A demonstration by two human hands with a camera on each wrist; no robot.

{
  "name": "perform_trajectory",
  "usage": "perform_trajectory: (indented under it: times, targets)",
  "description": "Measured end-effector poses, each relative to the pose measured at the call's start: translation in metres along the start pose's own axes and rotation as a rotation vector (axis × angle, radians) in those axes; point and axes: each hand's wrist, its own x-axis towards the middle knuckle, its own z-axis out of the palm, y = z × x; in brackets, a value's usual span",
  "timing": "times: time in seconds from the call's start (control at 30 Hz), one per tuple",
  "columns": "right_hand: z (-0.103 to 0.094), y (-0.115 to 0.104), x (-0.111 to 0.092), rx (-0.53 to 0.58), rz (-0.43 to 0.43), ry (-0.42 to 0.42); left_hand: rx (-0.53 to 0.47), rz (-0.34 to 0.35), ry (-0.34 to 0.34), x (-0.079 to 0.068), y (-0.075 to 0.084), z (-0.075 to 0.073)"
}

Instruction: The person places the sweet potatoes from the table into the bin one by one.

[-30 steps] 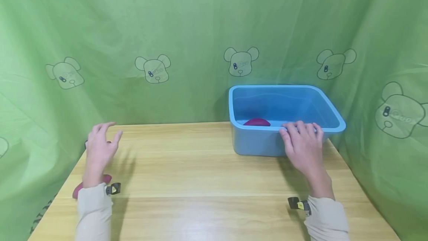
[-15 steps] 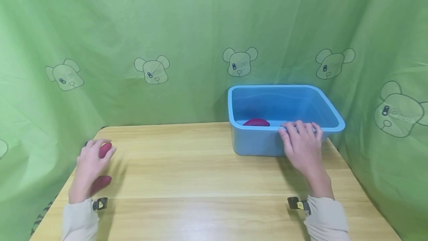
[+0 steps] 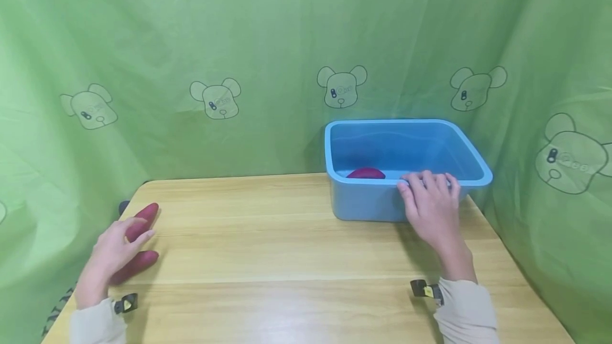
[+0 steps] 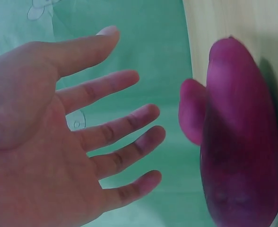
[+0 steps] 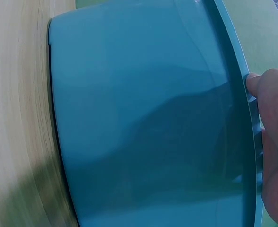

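Observation:
Two purple-red sweet potatoes lie at the table's left side: a far one (image 3: 149, 213), partly covered by fingers, and a near one (image 3: 139, 265). My left hand (image 3: 112, 251) hovers beside and over them, holding nothing. In the left wrist view its fingers (image 4: 122, 127) are spread and nearly straight, a gap away from the big sweet potato (image 4: 243, 142); a smaller-looking one (image 4: 190, 111) peeks out behind it. My right hand (image 3: 434, 211) grips the front rim of a blue plastic bin (image 3: 365, 203), fingers hooked over it. Inside lies another sweet potato (image 3: 367, 173), its lower part hidden.
The wooden table (image 3: 248, 248) has green curtains (image 3: 268, 41) with bear-like heads printed on them along its back and sides. A dark object (image 3: 124, 206) shows at the table's left edge. The bin stands at the back right.
My left hand has moved left and toward me, from above the far sweet potato, uncovering more of both sweet potatoes. My right hand has stayed on the bin's rim.

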Motion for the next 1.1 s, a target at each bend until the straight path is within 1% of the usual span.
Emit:
perform_trajectory:
  times: [0.2,0.33,0.57,0.67,0.8,0.9,1.0,1.1]
  targets:
    - [0.000,0.001,0.000,0.006,-0.005,0.006,-0.006,-0.030,-0.070,-0.003,-0.010,-0.006]
    - [0.001,0.001,-0.001,0.008,0.003,0.001,-0.010,-0.042,-0.113,-0.004,-0.014,-0.007]
    - [0.002,0.002,-0.002,0.009,0.001,0.001,-0.024,-0.082,-0.201,-0.009,-0.015,-0.006]
    - [0.002,0.001,-0.002,0.011,-0.003,0.004,-0.042,-0.114,-0.255,-0.012,-0.014,-0.008]
    - [0.002,0.001,-0.001,0.012,-0.004,0.007,-0.019,-0.142,-0.314,-0.013,-0.015,-0.010]
    - [0.002,0.002,-0.001,0.010,-0.003,0.011,0.010,-0.138,-0.339,-0.010,-0.018,-0.010]
    - [0.002,0.002,0.000,0.009,-0.001,0.012,0.000,-0.133,-0.349,-0.009,-0.023,-0.009]
    - [0.001,0.002,0.001,0.010,0.000,0.013,-0.008,-0.128,-0.353,-0.008,-0.024,-0.009]
